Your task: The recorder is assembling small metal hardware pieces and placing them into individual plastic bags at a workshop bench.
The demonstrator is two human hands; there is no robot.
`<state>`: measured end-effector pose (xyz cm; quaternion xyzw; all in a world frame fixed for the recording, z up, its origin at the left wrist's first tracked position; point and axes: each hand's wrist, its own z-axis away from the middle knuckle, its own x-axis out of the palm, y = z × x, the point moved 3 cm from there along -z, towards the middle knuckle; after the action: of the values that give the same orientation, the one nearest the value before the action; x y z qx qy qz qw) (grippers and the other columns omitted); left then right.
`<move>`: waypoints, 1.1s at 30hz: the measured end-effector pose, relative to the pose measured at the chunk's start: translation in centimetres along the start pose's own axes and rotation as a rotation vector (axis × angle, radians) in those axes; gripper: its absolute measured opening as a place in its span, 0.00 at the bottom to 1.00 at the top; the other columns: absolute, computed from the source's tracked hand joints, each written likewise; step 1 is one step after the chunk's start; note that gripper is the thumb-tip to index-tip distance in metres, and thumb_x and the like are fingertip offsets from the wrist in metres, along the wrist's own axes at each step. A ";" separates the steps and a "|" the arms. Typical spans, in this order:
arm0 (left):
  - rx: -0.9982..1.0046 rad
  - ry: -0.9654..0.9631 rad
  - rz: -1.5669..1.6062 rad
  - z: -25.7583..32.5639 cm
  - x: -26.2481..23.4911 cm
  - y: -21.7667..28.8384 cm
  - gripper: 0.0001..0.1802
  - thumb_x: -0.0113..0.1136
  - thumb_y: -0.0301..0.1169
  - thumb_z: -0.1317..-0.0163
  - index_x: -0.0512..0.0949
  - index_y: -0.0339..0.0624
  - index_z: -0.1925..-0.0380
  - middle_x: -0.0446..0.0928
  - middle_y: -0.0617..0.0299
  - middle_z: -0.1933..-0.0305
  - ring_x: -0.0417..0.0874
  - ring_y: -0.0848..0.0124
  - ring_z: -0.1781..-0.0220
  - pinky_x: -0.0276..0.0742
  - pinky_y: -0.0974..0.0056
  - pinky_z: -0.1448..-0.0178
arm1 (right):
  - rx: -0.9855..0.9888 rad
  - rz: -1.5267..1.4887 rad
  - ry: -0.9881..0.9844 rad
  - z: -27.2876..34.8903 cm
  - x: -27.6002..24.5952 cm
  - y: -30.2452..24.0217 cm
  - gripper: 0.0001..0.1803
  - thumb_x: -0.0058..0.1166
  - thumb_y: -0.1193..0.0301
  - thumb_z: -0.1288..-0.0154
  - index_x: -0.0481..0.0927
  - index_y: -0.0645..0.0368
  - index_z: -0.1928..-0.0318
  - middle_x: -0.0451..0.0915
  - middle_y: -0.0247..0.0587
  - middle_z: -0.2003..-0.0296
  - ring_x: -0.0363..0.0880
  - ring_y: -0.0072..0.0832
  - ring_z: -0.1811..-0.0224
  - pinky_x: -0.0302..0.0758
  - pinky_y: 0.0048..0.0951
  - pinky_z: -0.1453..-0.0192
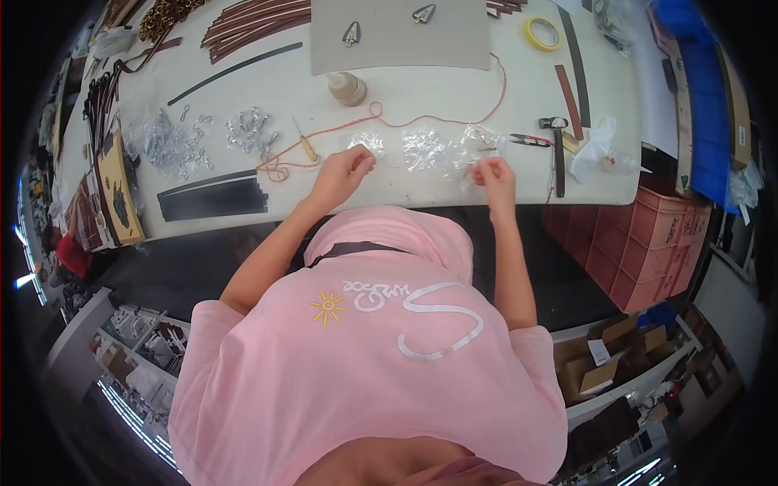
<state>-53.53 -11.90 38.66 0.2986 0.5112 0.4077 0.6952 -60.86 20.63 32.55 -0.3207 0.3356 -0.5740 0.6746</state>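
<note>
My left hand (344,172) is above the front part of the table, with thumb and fingers pinched together; anything between them is too small to tell. Just beyond its fingertips lies a small clear plastic bag (369,143). My right hand (498,183) is closed in a pinch beside another clear bag (474,144) with small metal parts in it; what its fingers grip is unclear. Between the two hands a clear plastic bag (425,149) lies flat. To the left, an awl (307,146) with a yellowish handle rests by a red-and-white cord (405,124).
Thread snips (531,140) and a hammer (558,158) lie at the right. Metal clasps (250,131) and dark strips (212,197) are on the left. Farther back stand a bottle (347,89), a yellow tape roll (541,34) and a grey board (397,49). Pink crates (640,243) stand below right.
</note>
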 end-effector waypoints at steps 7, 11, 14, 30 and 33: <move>-0.247 -0.072 -0.129 2.4 -0.4 -5.4 0.10 0.61 0.34 0.34 0.80 0.37 0.60 0.85 0.53 0.64 0.87 0.60 0.65 0.81 0.60 0.59 | -0.234 0.326 0.325 -3.8 -4.8 -1.1 0.27 0.67 0.61 0.37 0.75 0.62 0.42 0.70 0.48 0.43 0.79 0.31 0.52 0.78 0.31 0.49; -0.239 -0.032 -0.082 1.6 1.4 -4.2 0.12 0.61 0.34 0.34 0.80 0.38 0.56 0.85 0.53 0.59 0.87 0.59 0.63 0.82 0.59 0.56 | -0.064 0.429 0.252 -5.4 -3.7 -1.5 0.37 0.71 0.55 0.43 0.72 0.61 0.39 0.69 0.48 0.43 0.77 0.36 0.51 0.76 0.37 0.45; -0.228 -0.027 -0.059 0.4 2.4 -3.3 0.13 0.61 0.34 0.34 0.80 0.38 0.54 0.85 0.53 0.57 0.87 0.59 0.62 0.82 0.59 0.55 | -0.191 0.722 0.280 -6.0 -2.0 -2.2 0.40 0.73 0.51 0.49 0.73 0.61 0.41 0.70 0.49 0.46 0.76 0.40 0.51 0.75 0.39 0.45; -0.259 -0.080 0.015 -0.2 4.4 -1.5 0.12 0.61 0.33 0.34 0.81 0.39 0.55 0.86 0.53 0.57 0.87 0.60 0.62 0.82 0.59 0.56 | 0.038 0.052 -0.144 -6.6 -3.9 -0.6 0.13 0.69 0.69 0.38 0.75 0.50 0.61 0.79 0.24 0.70 0.72 0.13 0.69 0.68 0.18 0.62; -0.259 -0.102 0.033 0.3 5.1 -1.4 0.12 0.61 0.32 0.32 0.81 0.38 0.54 0.84 0.58 0.60 0.85 0.69 0.66 0.80 0.65 0.59 | 0.052 0.012 -0.144 -6.6 -4.9 -0.8 0.13 0.69 0.69 0.39 0.75 0.50 0.61 0.80 0.26 0.68 0.71 0.13 0.69 0.68 0.19 0.63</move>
<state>-52.10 -8.13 35.16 0.2348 0.4131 0.4659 0.7464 -67.23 25.03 29.84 -0.3416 0.2733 -0.5541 0.7083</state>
